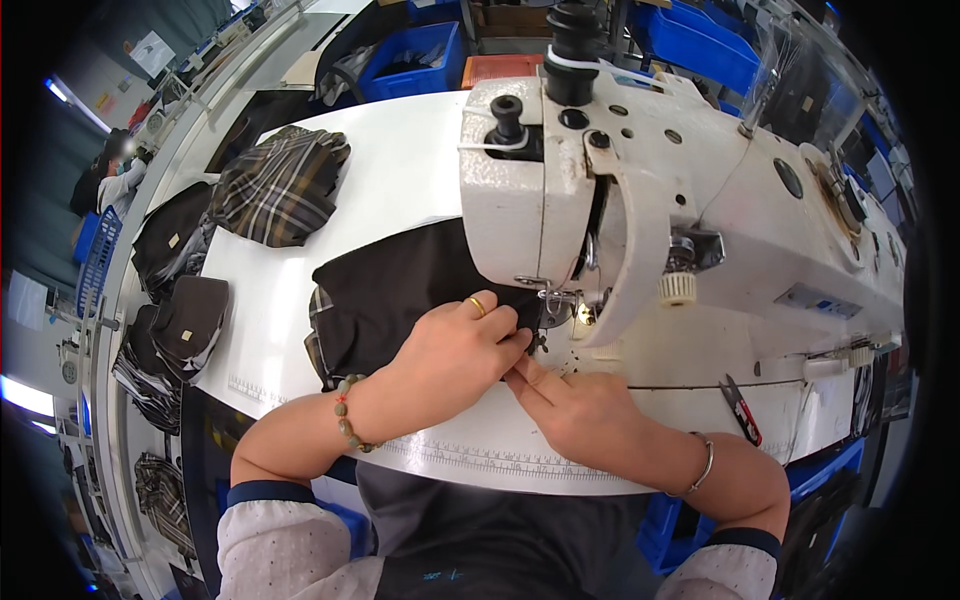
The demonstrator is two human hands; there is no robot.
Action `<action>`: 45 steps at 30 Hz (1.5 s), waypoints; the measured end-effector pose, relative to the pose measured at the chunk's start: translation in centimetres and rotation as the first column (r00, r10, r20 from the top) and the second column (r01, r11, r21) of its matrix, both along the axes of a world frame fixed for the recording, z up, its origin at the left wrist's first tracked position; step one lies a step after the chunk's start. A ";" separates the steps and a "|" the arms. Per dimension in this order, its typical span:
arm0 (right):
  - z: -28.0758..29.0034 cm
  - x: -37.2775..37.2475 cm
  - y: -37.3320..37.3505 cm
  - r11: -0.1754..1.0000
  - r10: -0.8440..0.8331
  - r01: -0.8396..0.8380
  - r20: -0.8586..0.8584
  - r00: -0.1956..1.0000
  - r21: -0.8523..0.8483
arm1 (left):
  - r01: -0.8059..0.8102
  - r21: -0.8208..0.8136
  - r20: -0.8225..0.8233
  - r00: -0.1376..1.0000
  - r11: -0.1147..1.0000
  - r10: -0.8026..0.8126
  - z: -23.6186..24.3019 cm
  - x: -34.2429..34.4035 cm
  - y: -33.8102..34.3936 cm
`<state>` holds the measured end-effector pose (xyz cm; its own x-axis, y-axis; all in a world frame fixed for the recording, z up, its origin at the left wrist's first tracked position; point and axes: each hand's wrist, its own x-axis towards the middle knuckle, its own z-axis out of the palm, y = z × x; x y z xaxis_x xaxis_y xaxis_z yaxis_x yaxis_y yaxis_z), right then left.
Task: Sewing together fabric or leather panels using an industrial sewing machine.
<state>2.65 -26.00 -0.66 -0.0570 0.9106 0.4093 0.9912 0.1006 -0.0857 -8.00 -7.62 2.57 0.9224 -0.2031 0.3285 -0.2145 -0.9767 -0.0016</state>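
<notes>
A black fabric piece (390, 290) with a plaid underside at its left edge lies under the needle area of a white sewing machine (510, 220). My left hand (450, 355) has curled fingers gripping the fabric's right portion, just below the presser foot (555, 305). My right hand (580, 415) meets my left fingertips at that near edge, thumb and fingers close together on the cloth; their exact tips are partly hidden. Red-and-black thread snips (742, 412) lie to the right of my right hand on the white table (400, 150).
Plaid cloth (275, 185) and stacked dark pieces (188, 322) sit at the left. Blue bins (410, 60) and an orange bin (500, 68) stand behind. A co-worker (115, 180) works at the far left, beyond a rail. Another blue bin (660, 530) is below the table.
</notes>
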 end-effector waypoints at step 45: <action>-0.8 0.9 0.8 0.991 -0.131 0.131 0.007 0.991 0.020 | -0.150 0.212 0.059 0.988 0.966 0.140 1.8 -1.2 -0.4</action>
